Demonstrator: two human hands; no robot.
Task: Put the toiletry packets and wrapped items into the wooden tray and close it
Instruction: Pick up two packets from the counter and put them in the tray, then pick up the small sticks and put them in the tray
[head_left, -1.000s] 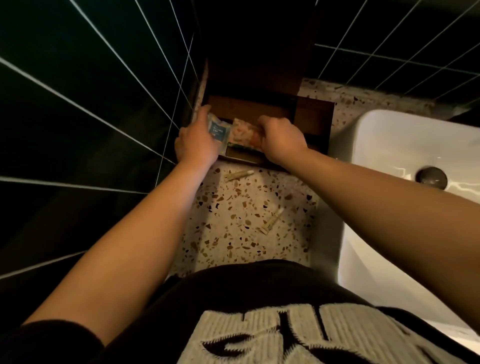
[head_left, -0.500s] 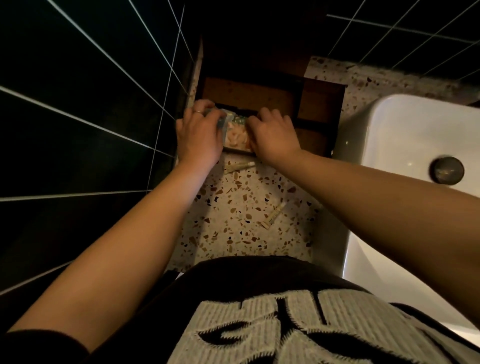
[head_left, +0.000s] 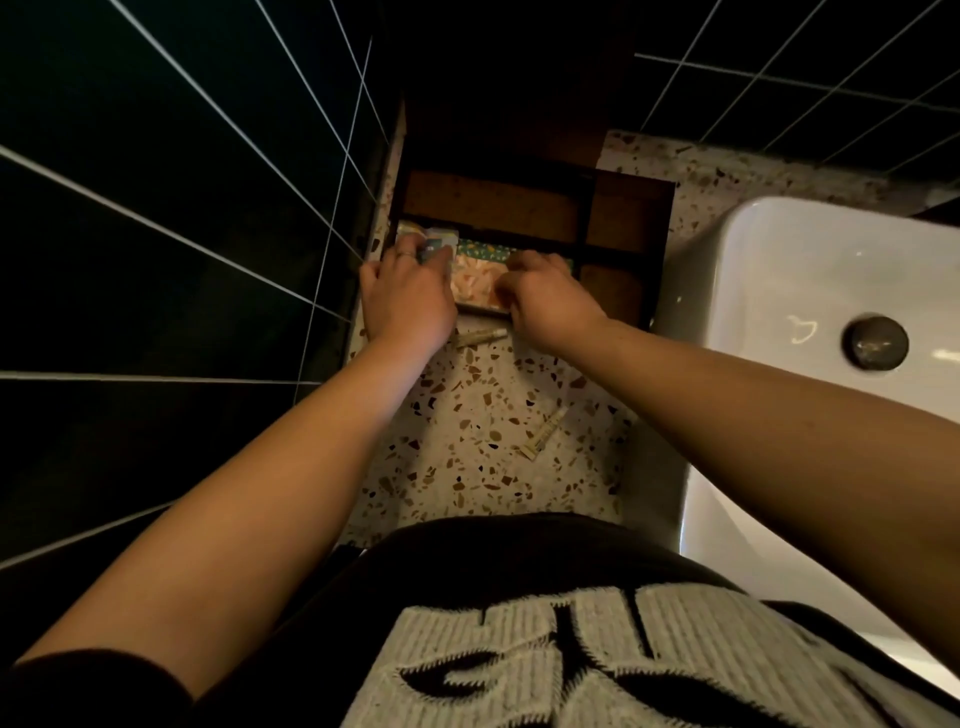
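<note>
While both hands grip packets in tray: terrazzo counter, dark tiled walls, sink rt.

Speckled terrazzo counter running up the middle. White sink to the right, touching the counter's edge, with a dark round drain plug in the basin. Dark tiled wall with pale grout lines at left and behind. Black top with grey lettering at bottom, possibly knitted.
</note>
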